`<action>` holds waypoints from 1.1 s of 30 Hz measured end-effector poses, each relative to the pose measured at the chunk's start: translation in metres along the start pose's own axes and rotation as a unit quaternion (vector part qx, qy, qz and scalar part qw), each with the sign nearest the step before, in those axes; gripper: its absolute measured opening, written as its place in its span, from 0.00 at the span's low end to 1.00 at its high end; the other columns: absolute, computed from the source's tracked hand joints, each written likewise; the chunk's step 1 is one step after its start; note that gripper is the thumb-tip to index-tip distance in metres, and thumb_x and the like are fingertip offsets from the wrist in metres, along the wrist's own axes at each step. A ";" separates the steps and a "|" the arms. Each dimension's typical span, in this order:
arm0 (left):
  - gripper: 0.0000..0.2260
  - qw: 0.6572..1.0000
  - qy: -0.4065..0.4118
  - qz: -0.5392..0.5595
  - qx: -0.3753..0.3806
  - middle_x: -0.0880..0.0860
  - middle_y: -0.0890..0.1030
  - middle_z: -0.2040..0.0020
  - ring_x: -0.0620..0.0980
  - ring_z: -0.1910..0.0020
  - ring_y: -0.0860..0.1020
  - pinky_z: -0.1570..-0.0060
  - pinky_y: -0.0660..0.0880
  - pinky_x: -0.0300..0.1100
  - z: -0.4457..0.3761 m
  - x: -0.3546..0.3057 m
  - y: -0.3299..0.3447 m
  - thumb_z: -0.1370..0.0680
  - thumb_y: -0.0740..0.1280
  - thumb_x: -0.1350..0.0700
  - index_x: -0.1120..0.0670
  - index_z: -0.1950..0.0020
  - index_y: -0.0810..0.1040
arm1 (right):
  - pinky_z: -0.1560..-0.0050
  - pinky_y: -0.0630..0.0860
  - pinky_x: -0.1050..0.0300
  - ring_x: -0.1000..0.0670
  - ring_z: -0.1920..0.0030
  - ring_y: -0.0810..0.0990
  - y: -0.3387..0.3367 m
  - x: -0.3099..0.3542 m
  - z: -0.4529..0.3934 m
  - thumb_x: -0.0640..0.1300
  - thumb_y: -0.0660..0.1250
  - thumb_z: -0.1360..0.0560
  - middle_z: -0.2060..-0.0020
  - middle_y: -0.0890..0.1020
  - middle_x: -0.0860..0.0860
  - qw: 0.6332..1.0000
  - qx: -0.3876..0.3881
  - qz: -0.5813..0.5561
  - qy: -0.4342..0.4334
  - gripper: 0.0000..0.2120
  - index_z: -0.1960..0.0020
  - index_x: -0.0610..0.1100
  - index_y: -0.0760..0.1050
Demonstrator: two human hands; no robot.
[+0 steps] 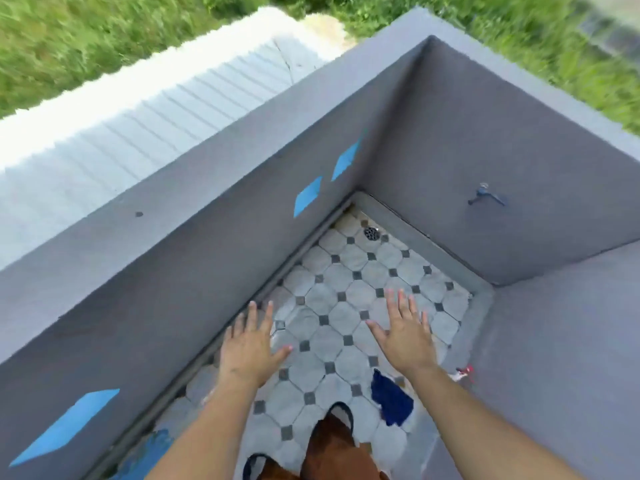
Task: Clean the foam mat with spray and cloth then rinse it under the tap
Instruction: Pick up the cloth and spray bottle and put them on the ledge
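Looked down into a wash bay boxed in by grey walls (pixel 207 237) on the left, far and right sides. Noted grass (pixel 69 39) and a white ribbed roof (pixel 138 109) beyond the left wall, both blurred. Stood on the tiled floor (pixel 346 306), pale octagons with dark insets.

Could not place the foam mat with any confidence. Spotted a blue patch (pixel 152 448) on the floor at near left against the wall, possibly the mat, too cropped and smeared to confirm. Judged a foam mat light, soft and floppy, heavier and slick once wet. Advised taking it by one long edge with both hands spread wide, thumbs on top, to limit folding and tearing.

Held the left hand (pixel 247 348) flat over the floor near the left wall, fingers spread, gripping nothing. Held the right hand (pixel 403 334) the same way, palm down, fingers splayed, nothing in it, well apart from the left.

Saw a dark blue cloth (pixel 393 398) crumpled on the floor at near right, below the right forearm: soft, limp, fine to bunch and grab anywhere. Located the tap (pixel 485 197) on the far wall toward the right, well above the floor. Found the drain (pixel 371 233) in the far corner of the floor. Noticed a small red and white item (pixel 462 371) at the right edge of the floor, maybe the spray, too small to call.
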State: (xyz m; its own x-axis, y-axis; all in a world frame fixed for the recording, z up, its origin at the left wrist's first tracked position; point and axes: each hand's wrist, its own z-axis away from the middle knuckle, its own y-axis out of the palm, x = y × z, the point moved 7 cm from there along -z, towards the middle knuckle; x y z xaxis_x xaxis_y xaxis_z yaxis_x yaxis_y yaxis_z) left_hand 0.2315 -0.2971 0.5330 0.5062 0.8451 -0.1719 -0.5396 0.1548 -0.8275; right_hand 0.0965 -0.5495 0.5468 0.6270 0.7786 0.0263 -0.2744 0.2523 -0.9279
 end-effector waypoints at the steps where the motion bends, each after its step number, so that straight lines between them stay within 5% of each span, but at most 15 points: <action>1: 0.40 1.000 0.023 -0.015 -0.004 0.55 0.40 0.21 0.57 0.22 0.49 0.26 0.52 0.52 -0.010 -0.025 -0.008 0.24 0.50 0.30 0.48 0.23 0.34 | 0.24 0.40 0.45 0.46 0.21 0.43 -0.004 -0.034 0.004 0.76 0.27 0.34 0.20 0.45 0.47 0.999 -0.005 -0.015 0.030 0.49 0.21 0.50 0.38; 6: 0.42 0.991 0.105 -0.072 -0.048 0.55 0.39 0.21 0.57 0.22 0.46 0.26 0.52 0.53 -0.045 -0.130 -0.024 0.25 0.49 0.29 0.49 0.26 0.27 | 0.22 0.41 0.45 0.46 0.21 0.41 0.002 -0.168 0.031 0.66 0.48 0.21 0.20 0.44 0.46 0.986 -0.021 -0.071 0.152 0.37 0.20 0.49 0.39; 17: 0.43 0.965 0.219 -0.138 -0.036 0.56 0.41 0.21 0.57 0.22 0.46 0.26 0.52 0.56 -0.083 -0.274 0.027 0.26 0.51 0.29 0.49 0.24 0.30 | 0.23 0.43 0.44 0.44 0.21 0.42 0.080 -0.290 0.085 0.67 0.56 0.23 0.21 0.45 0.46 0.938 -0.005 -0.180 0.297 0.42 0.20 0.48 0.39; 33: 0.41 0.919 0.304 -0.240 0.071 0.56 0.41 0.21 0.58 0.22 0.47 0.27 0.49 0.56 -0.229 -0.347 0.310 0.24 0.51 0.31 0.50 0.23 0.33 | 0.24 0.50 0.55 0.48 0.21 0.45 0.325 -0.380 0.030 0.57 0.68 0.25 0.20 0.47 0.47 0.865 -0.062 -0.317 0.384 0.47 0.20 0.43 0.43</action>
State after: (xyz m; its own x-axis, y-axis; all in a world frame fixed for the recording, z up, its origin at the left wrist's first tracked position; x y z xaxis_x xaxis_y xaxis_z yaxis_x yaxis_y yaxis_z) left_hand 0.0429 -0.6598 0.2138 0.9683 0.2252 -0.1076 -0.2155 0.5370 -0.8156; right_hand -0.2532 -0.7456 0.2462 0.9353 -0.1167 0.3342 0.3527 0.3886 -0.8512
